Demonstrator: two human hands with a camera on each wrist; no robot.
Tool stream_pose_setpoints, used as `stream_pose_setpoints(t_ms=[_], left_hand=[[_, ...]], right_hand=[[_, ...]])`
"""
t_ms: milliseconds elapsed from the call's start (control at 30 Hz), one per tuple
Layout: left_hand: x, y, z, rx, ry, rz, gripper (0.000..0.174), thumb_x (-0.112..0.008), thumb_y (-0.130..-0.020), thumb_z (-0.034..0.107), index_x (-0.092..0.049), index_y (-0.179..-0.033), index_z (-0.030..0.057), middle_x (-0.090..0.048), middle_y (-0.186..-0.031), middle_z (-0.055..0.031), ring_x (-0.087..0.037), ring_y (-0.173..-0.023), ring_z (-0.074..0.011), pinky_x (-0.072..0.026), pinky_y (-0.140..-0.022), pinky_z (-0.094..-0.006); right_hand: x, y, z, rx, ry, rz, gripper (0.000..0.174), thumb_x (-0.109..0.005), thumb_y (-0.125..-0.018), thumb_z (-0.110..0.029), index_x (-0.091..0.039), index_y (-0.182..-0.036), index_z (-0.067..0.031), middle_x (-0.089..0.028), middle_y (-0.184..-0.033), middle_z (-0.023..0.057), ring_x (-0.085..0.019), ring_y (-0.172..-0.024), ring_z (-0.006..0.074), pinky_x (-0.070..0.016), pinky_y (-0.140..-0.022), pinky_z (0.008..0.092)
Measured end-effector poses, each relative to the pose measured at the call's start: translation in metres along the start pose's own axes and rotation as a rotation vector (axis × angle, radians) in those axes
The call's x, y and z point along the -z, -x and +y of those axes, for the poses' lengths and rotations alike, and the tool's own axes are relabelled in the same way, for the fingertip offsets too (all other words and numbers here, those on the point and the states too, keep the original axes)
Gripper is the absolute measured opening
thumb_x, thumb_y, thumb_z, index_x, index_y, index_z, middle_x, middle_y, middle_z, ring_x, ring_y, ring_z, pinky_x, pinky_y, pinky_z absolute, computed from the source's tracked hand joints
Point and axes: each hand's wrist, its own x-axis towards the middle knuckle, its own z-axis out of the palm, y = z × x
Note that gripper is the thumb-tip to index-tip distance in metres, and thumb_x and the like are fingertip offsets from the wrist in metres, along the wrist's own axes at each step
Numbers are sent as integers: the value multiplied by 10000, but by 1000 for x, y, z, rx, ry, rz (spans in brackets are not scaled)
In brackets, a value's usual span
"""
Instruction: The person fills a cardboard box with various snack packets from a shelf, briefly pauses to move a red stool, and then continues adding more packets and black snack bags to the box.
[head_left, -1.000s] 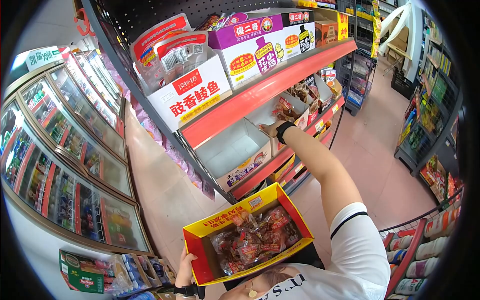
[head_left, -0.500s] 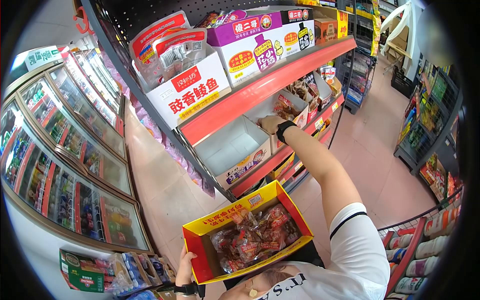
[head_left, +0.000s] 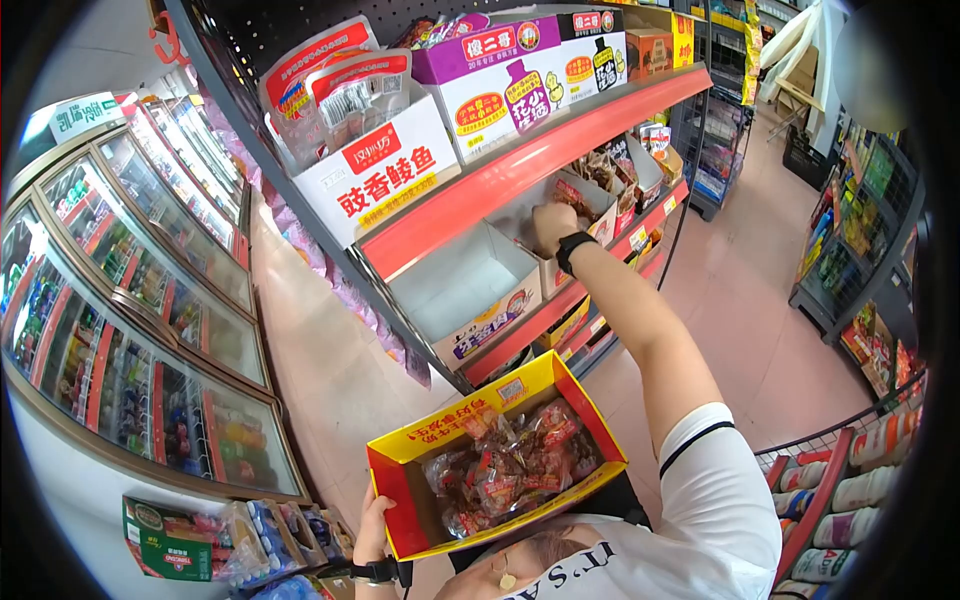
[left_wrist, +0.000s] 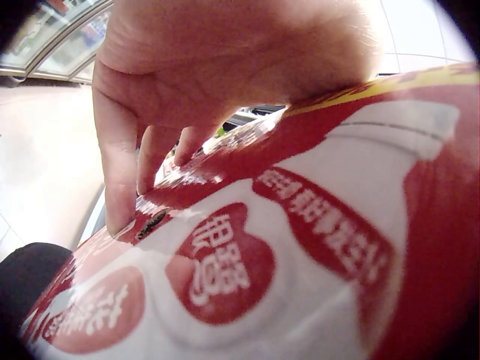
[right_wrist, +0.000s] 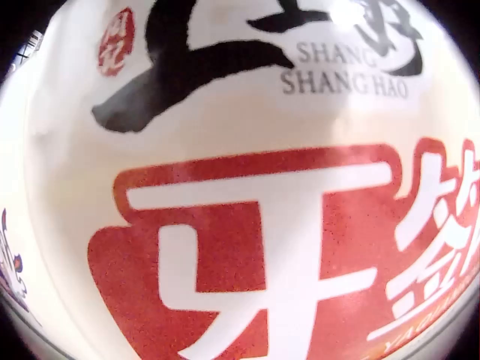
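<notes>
A yellow-and-red box with several clear-wrapped snack packs inside sits low in front of the body. My left hand grips its left end; in the left wrist view this hand lies against the red printed side, fingers bent down. My right hand is inside a white shelf carton, knuckles up, beside red-and-brown packs. Its fingertips are hidden, so whether it holds anything cannot be told. Only the printed carton front fills the right wrist view.
Left of that carton stands an open white carton with a bare interior. A red shelf edge runs above the right hand, carrying white and purple boxes. Glass-door coolers line the left; a wire rack of bottles is at lower right.
My right hand has moved from the carton's left part rightward and up toward the packs, with its knuckles now raised. The held box has shifted very slightly.
</notes>
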Motion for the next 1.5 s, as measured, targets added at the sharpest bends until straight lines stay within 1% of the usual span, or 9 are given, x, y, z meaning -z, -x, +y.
stream_pose_setpoints(t_ms=[100,200,400,533,767,900,1100,1300,1500], left_hand=[[-2,1,2,2,-19,6,546,-427,-725,49,-437,-1271,29,-563,-1076,-57,-527,-939,-155,-423,-822,-253],[-2,-2,0,4,2,1,549,-426,-722,49,-438,-1270,31,-563,-1073,-54,-529,-932,-156,-425,-819,-255],[1,-2,0,9,-23,0,561,-426,-718,48,-431,-1278,34,-560,-1083,-58,-527,-950,-164,-420,-837,-262],[-3,1,5,0,-31,-14,562,-430,-717,54,-430,-1279,32,-555,-1104,-64,-520,-986,-170,-411,-862,-270],[-1,-1,2,-23,-15,-27,555,-434,-714,64,-438,-1268,26,-552,-1117,-70,-514,-999,-176,-404,-874,-269],[-2,-1,3,-21,-30,-6,550,-433,-714,64,-442,-1263,24,-552,-1115,-68,-510,-994,-176,-401,-872,-264],[-3,-1,4,-29,-35,-12,561,-430,-721,54,-431,-1281,30,-543,-1112,-58,-498,-989,-157,-393,-870,-251],[-3,2,6,7,-39,-5,585,-423,-731,50,-400,-1315,38,-534,-1127,-48,-487,-991,-146,-390,-866,-245],[-4,1,7,-6,-36,-20,588,-415,-729,43,-400,-1316,40,-524,-1160,-59,-486,-1012,-158,-385,-883,-249]], right_hand=[[33,19,3,70,14,194,185,-557,-779,-95,-673,-917,-56,-667,-932,161,-660,-849,288,-542,-701,379],[48,24,13,33,-98,294,183,-541,-780,-95,-655,-918,-60,-664,-900,164,-653,-827,304,-524,-717,387],[52,26,56,31,-906,568,400,-598,-637,67,-628,-1011,-70,-648,-855,115,-627,-803,257,-492,-730,340],[50,46,78,-88,-1448,428,459,-581,-711,141,-528,-1141,-10,-541,-788,-9,-529,-713,77,-451,-613,225],[82,105,83,-169,-1804,273,458,-586,-766,98,-483,-1197,-16,-514,-753,-10,-559,-672,103,-467,-599,254],[84,125,81,48,-1963,107,466,-591,-793,73,-472,-1229,-42,-620,-983,47,-600,-799,122,-480,-666,251],[96,173,44,146,-1959,-202,466,-595,-791,79,-465,-1229,-17,-607,-1070,58,-602,-859,89,-501,-740,208],[99,197,15,344,-1758,-451,493,-612,-765,94,-471,-1224,-15,-589,-1022,41,-597,-676,51,-496,-606,184],[84,214,-19,526,-1581,-661,440,-641,-766,53,-512,-1176,-41,-608,-1029,14,-569,-958,71,-466,-827,236]])
